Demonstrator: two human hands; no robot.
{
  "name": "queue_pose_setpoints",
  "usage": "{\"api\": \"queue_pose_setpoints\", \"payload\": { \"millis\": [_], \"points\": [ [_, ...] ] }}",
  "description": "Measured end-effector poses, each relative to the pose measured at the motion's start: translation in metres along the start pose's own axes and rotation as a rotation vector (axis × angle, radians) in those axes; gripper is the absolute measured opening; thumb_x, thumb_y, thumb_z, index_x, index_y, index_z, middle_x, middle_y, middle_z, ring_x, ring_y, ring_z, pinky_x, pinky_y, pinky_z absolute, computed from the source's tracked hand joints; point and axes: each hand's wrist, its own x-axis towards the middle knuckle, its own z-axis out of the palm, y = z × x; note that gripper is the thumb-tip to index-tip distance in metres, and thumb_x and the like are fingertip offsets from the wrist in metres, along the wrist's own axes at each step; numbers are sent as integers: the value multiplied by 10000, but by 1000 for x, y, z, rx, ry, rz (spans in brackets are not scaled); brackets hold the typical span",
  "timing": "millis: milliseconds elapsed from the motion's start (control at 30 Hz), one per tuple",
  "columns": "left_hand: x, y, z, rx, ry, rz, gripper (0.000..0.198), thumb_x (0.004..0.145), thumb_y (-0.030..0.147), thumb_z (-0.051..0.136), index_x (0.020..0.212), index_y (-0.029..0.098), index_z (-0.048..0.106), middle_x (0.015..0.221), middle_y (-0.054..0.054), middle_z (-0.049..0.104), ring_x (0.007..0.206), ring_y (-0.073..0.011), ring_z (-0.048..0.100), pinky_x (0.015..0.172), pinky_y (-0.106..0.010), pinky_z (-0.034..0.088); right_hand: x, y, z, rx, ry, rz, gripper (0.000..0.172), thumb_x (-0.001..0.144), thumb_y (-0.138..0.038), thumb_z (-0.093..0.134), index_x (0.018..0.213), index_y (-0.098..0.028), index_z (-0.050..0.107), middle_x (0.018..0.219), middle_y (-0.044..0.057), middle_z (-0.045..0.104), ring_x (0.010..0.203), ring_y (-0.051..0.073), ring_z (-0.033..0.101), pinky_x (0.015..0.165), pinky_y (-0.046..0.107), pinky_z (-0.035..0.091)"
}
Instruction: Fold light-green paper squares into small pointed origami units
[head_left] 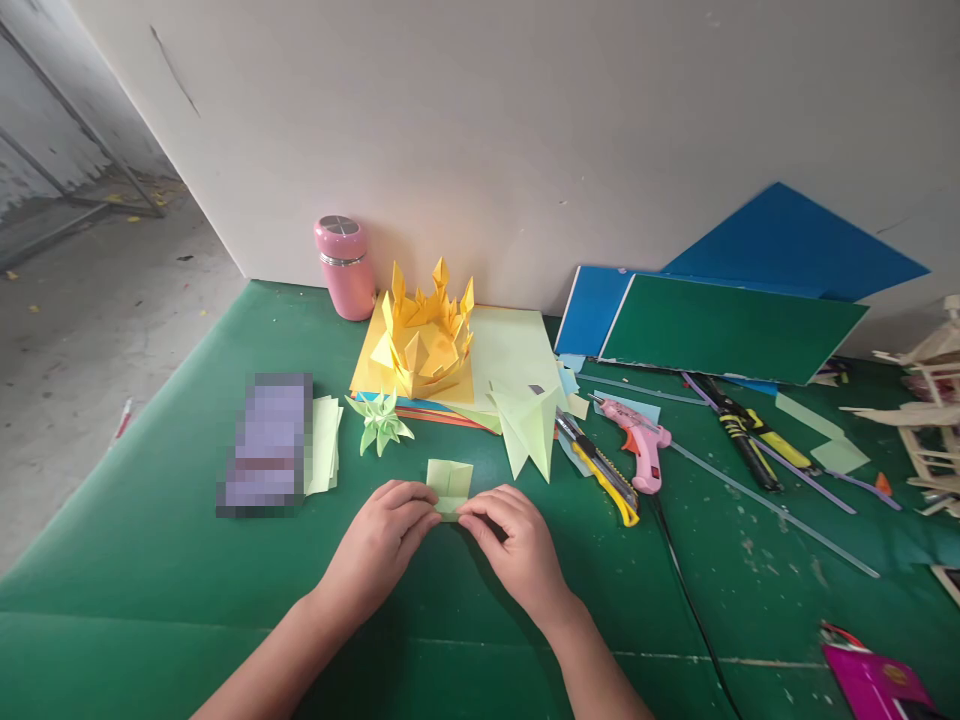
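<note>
A small light green folded paper [450, 483] lies on the green table cover [165, 560] in front of me. My left hand [379, 548] and my right hand [512, 545] both pinch its near edge, fingers curled and pressed on the fold. Just behind it lie a small green paper flower [380, 420] and a pointed light green folded shape [529, 425]. A yellow paper crown [426, 335] stands on sheets of yellow and pale green paper [510, 345].
A pink flask [343, 266] stands by the wall. Right of my hands lie a yellow utility knife [600, 468], a pink glue gun [639, 442] with its black cord, black-yellow pliers, blue and green boards [727, 325]. A blurred purple object [266, 443] lies left.
</note>
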Motion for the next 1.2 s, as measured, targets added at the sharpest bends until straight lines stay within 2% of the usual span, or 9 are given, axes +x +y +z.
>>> {"api": "queue_pose_setpoints", "payload": {
  "millis": [200,367,500,700,967,1200],
  "points": [
    [0,-1,6,67,59,12,284,935,257,420,771,194,643,792,-42,666,711,-178,620,677,-310,526,0,-1,10,-96,73,42,123,890,-173,509,893,-209,627,712,23,661,670,179,590,619,292,488],
    [-1,-4,11,113,112,-9,167,919,258,458,901,196,612,803,-40,672,699,-187,626,646,-310,524,-1,-1,12,-119,97,90,66,856,-161,534,826,-199,578,660,5,598,628,166,551,580,265,462],
    [0,-4,12,89,103,-48,95,893,219,491,836,205,565,747,-11,654,651,-171,598,610,-292,513,-1,-1,12,-138,78,74,98,858,-146,527,786,-205,558,668,5,595,648,169,544,586,261,442],
    [1,-2,10,53,79,-64,133,861,149,492,754,209,544,717,2,624,639,-160,568,597,-273,494,-1,-2,14,-160,110,64,119,863,-153,520,760,-209,538,659,2,588,629,163,523,567,256,423],
    [0,1,12,59,99,-72,175,880,170,454,762,202,580,752,-21,615,671,-170,568,623,-295,503,-2,-1,14,-200,87,12,202,904,-164,486,750,-211,608,690,23,617,660,174,530,588,278,429],
    [-4,-2,10,105,155,-31,215,885,206,479,763,199,656,767,-37,603,692,-175,580,643,-303,519,-7,0,12,-265,84,-38,247,929,-175,463,838,-210,690,687,39,596,677,178,543,592,283,460]
  ]
}}
